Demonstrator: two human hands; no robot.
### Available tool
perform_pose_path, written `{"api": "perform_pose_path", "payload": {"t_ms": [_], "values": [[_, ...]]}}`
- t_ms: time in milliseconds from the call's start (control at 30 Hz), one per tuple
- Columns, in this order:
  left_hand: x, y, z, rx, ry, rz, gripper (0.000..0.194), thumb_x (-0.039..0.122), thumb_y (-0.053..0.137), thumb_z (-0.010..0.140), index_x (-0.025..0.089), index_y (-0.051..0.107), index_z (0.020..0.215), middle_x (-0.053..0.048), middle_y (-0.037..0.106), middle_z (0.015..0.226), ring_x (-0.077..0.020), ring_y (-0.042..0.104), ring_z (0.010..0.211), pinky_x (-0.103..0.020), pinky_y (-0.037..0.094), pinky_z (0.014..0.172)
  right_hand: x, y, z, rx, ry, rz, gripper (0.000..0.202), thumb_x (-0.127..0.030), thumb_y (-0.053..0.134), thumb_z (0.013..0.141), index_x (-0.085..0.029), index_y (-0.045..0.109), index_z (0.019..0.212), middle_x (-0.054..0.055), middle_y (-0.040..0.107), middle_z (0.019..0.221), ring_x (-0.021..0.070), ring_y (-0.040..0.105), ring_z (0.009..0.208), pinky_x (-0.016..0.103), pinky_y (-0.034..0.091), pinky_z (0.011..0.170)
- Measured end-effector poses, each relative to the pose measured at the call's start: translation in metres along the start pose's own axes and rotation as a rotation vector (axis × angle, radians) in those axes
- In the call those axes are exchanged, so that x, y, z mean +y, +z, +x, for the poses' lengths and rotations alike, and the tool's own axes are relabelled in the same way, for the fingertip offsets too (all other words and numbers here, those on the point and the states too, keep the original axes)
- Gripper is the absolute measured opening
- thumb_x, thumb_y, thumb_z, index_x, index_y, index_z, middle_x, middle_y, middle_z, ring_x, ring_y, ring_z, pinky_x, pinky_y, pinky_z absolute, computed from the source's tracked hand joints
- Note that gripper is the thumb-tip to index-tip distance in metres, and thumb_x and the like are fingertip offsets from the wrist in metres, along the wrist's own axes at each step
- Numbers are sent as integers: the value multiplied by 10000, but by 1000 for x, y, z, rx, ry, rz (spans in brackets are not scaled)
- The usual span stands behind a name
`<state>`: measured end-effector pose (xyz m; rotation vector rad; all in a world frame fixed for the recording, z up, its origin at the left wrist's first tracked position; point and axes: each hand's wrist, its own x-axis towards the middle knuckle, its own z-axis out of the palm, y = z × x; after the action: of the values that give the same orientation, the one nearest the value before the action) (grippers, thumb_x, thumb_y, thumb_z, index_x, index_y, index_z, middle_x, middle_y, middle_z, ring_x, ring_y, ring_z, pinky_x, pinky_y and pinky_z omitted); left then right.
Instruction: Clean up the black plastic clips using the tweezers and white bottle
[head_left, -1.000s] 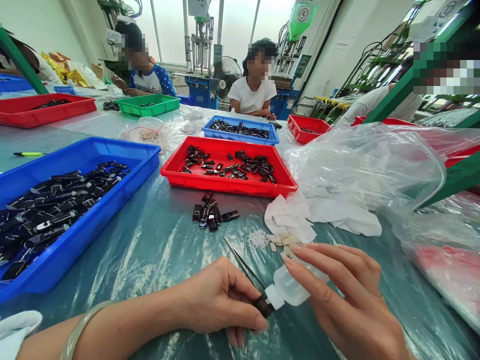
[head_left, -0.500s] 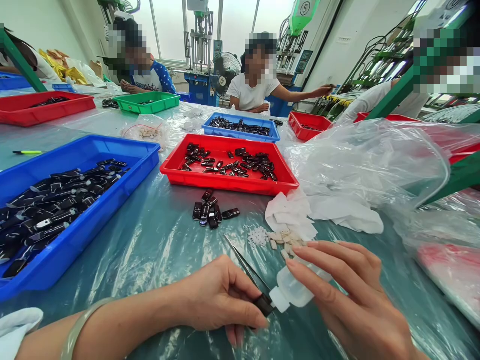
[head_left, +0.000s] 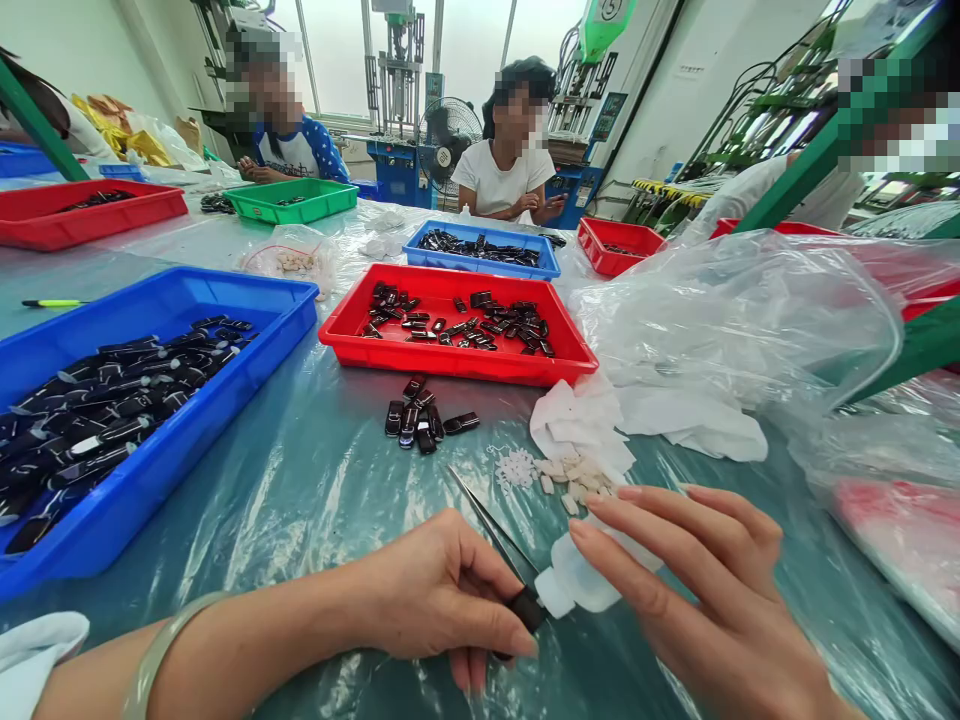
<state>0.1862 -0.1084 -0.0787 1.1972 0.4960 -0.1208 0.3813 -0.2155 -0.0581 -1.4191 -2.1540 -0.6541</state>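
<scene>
Since the earlier frames little has shifted near the hands; the person in white across the table has drawn an outstretched arm back in and now holds both hands together at the chest, while the bottle's nozzle stays pressed to the same dark part; the left hand (head_left: 442,590) is closed, thumb and fingers pinching a small black part (head_left: 525,608) low over the table, with a pair of thin metal tweezers (head_left: 491,535) running out from the same grip toward the far side; the right hand (head_left: 697,610) is curled loosely round a small translucent squeeze bottle (head_left: 581,578), fingers stretched over its top, the white nozzle touching the black part; just beyond the bottle lie a scatter of small pale pieces (head_left: 574,478) and a crumpled white cloth (head_left: 577,425); a small cluster of black parts (head_left: 420,418) sits on the plastic-covered table (head_left: 315,480), between the hands and a red tray (head_left: 450,330) holding more of them; a blue tray (head_left: 142,400) heaped with black parts stands to the left; a large clear plastic bag (head_left: 742,320) billows on the right; a silver bangle (head_left: 161,650) circles the left wrist.
</scene>
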Motion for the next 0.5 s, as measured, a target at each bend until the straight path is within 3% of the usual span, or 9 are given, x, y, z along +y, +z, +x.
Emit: {"api": "perform_pose_path", "payload": {"t_ms": [333, 500], "values": [[1, 2, -1, -8, -1, -15, 203, 293, 665, 666, 130, 578, 582, 41, 509, 443, -72, 500, 395, -147, 425, 426, -1, 1, -3, -21, -22, -28, 310, -65, 423, 883, -232, 608, 1068, 56, 684, 1020, 217, 538, 1008, 447, 347, 874], [2, 1, 0, -5, -11, -10, 255, 333, 678, 655, 131, 562, 553, 38, 506, 436, -72, 499, 392, -144, 417, 419, -6, 4, 1, 55, 49, 2, 305, -55, 417, 884, -240, 613, 1027, 42, 694, 978, 207, 567, 968, 433, 360, 843]]}}
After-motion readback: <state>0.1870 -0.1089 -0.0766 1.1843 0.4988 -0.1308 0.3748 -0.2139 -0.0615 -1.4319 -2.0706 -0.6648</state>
